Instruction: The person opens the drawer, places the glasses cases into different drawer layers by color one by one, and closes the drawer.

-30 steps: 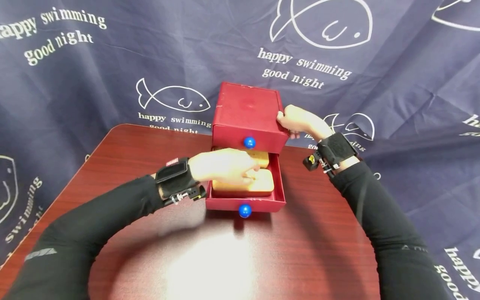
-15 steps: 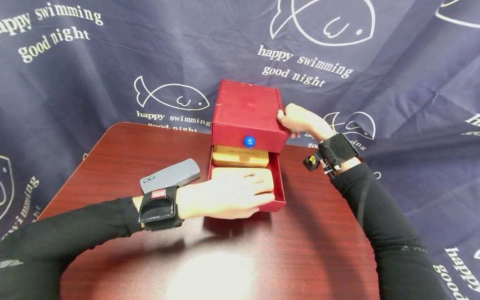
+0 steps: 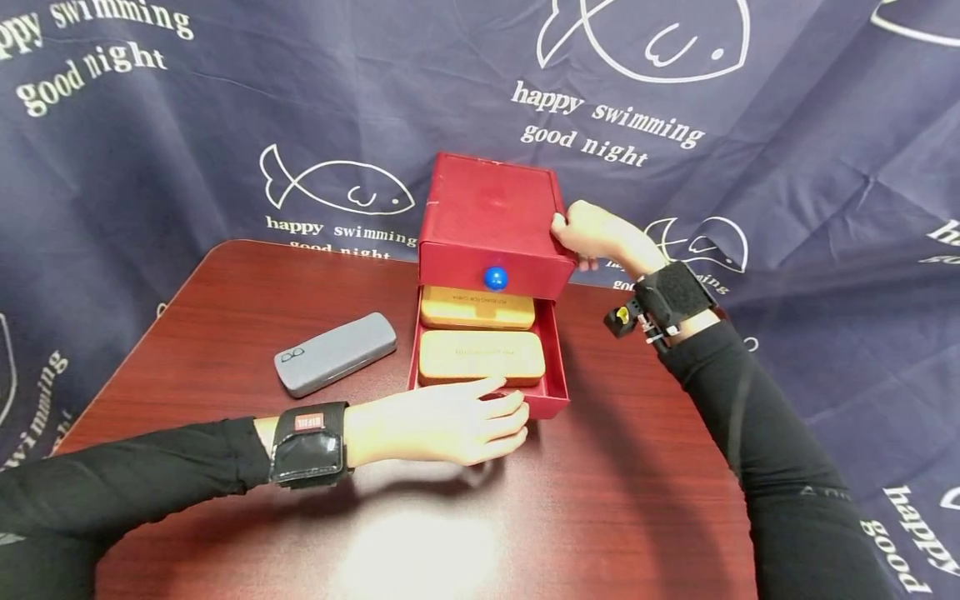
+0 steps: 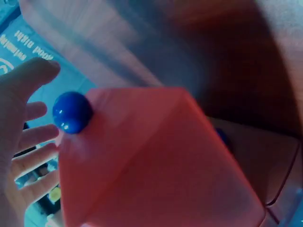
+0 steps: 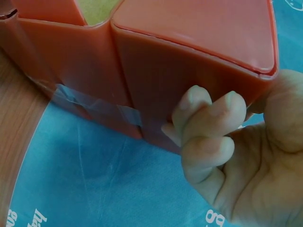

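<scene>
At centre frame a red two-drawer box [image 3: 491,221] stands on the glossy dark-red wood-grain counter [image 3: 615,500], its lower drawer [image 3: 551,400] pulled out with two rounded tan cases [image 3: 480,357] lying flat inside. The left hand [image 3: 442,421], fingers straight and slightly apart, rests against the drawer's front, covering its blue knob [image 4: 71,112] (visible only from the wrist). The right hand [image 3: 596,237] has fingers curled against the box's right rear corner. A matte grey spectacle case [image 3: 335,353] lies left of the drawer, before a navy fish-printed cloth [image 3: 187,125].
</scene>
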{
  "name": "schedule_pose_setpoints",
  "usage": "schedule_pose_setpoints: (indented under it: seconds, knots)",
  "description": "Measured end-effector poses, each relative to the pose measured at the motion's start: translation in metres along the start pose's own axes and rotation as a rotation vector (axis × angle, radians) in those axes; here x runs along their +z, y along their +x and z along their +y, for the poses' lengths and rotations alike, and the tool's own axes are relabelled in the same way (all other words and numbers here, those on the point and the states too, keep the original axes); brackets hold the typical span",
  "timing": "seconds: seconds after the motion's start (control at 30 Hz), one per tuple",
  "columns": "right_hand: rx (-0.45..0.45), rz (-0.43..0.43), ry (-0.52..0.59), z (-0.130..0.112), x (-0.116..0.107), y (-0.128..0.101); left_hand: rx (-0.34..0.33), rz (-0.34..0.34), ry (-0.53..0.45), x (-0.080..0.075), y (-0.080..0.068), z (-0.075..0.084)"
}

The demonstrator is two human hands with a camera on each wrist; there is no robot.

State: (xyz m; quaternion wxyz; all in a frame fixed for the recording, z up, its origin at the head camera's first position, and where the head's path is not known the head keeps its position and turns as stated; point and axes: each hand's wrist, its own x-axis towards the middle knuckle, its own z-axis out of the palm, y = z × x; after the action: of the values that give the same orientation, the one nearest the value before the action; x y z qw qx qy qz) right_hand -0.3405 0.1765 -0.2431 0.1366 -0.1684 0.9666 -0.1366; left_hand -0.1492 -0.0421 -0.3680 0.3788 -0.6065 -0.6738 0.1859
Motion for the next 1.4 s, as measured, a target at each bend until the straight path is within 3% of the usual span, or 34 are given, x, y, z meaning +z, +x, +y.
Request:
schedule_pose_setpoints:
  seconds: [0.47, 1.03, 1.4]
  knots:
    - [-0.006, 0.012, -0.013, -0.0011, -0.001, 0.0, 0.07, -0.004, 0.076, 0.0074, 0.0002, 0.0059]
    - [0.01, 0.015, -0.008, -0.0002, 0.0017, -0.0001, -0.018, 0.042, 0.06, 0.0078, 0.0005, 0.0098]
    - [0.003, 0.022, -0.003, -0.0004, 0.0019, -0.0007, -0.012, -0.013, 0.056, 0.0043, 0.0001, 0.0047]
